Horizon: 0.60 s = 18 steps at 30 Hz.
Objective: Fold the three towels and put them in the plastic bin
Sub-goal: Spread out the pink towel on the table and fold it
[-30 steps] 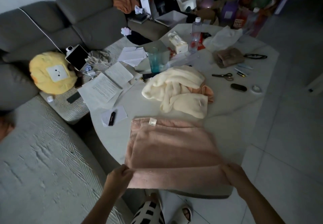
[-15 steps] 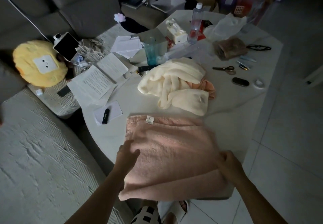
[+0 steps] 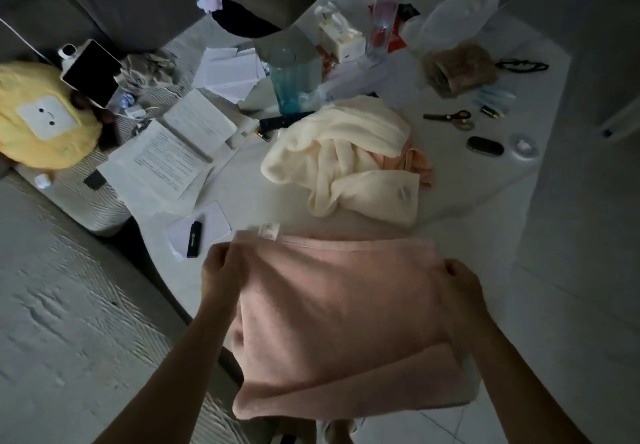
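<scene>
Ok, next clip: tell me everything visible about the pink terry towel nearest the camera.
The pink terry towel looks soft and fluffy, folded into at least two layers, with a small white label at its far left corner. It lies flat on the near part of the white table, its near edge hanging over the rim. The left hand grips its far left corner and the right hand grips its far right corner. The crumpled cream towel lies just beyond it.

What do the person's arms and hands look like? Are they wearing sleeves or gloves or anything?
Both arms are bare right up to the bottom edge of the picture: no sleeves show. The left hand and the right hand wear no gloves. No watch, bracelet or ring can be seen, though the room is dim. Between the arms, low down, some black-and-white checked clothing peeks out.
</scene>
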Each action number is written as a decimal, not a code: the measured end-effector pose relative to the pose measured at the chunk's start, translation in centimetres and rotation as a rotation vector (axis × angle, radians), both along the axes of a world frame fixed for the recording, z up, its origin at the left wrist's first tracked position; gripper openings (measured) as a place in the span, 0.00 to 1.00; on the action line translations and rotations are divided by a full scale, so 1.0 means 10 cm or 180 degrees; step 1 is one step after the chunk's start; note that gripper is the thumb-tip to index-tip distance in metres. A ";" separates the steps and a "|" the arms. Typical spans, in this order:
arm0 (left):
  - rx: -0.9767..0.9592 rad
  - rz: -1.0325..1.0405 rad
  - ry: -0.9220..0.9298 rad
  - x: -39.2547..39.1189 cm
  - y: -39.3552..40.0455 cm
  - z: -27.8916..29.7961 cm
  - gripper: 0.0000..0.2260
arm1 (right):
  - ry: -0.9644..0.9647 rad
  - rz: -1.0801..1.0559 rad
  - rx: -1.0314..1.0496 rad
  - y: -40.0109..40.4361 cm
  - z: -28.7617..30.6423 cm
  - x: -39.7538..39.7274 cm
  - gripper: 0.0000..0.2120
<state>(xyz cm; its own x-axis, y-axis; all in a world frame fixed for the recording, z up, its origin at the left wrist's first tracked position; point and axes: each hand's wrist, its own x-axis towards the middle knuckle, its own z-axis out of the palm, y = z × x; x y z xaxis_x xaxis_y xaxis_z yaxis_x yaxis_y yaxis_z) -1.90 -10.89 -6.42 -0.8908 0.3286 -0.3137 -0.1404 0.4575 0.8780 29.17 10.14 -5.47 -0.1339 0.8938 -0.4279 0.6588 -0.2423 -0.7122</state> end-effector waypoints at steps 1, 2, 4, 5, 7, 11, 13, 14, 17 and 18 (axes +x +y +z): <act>-0.0039 0.0080 0.0007 -0.05 -0.01 -0.02 0.10 | 0.0009 0.0043 -0.0015 -0.01 0.00 -0.05 0.08; -0.0140 0.0095 -0.0081 -0.10 -0.01 -0.07 0.09 | -0.0037 0.0066 -0.0036 -0.01 -0.02 -0.11 0.06; -0.0405 -0.0119 -0.0490 -0.19 0.00 -0.16 0.09 | -0.0224 0.0168 -0.0183 -0.01 -0.10 -0.22 0.06; -0.0526 -0.0317 -0.0688 -0.23 0.00 -0.22 0.11 | -0.0327 0.0238 -0.0256 -0.02 -0.14 -0.27 0.08; -0.0719 -0.0576 -0.0781 -0.29 0.03 -0.30 0.15 | -0.0360 0.0243 -0.0320 -0.01 -0.22 -0.34 0.10; -0.0792 -0.0740 -0.0212 -0.41 0.18 -0.30 0.12 | -0.0274 0.0197 -0.0127 0.08 -0.17 -0.46 0.07; -0.0728 -0.0523 0.0091 -0.47 0.27 -0.26 0.12 | -0.0164 0.0172 0.0130 0.19 -0.10 -0.50 0.07; -0.0661 -0.0338 0.0172 -0.49 0.31 -0.24 0.12 | -0.0100 0.0127 0.0238 0.25 -0.07 -0.52 0.05; -0.0655 -0.0118 0.0306 -0.55 0.42 -0.27 0.12 | -0.0135 -0.0014 0.0224 0.32 -0.10 -0.60 0.03; -0.0747 -0.0240 0.0328 -0.57 0.44 -0.31 0.12 | -0.0228 0.0005 0.0096 0.31 -0.14 -0.62 0.02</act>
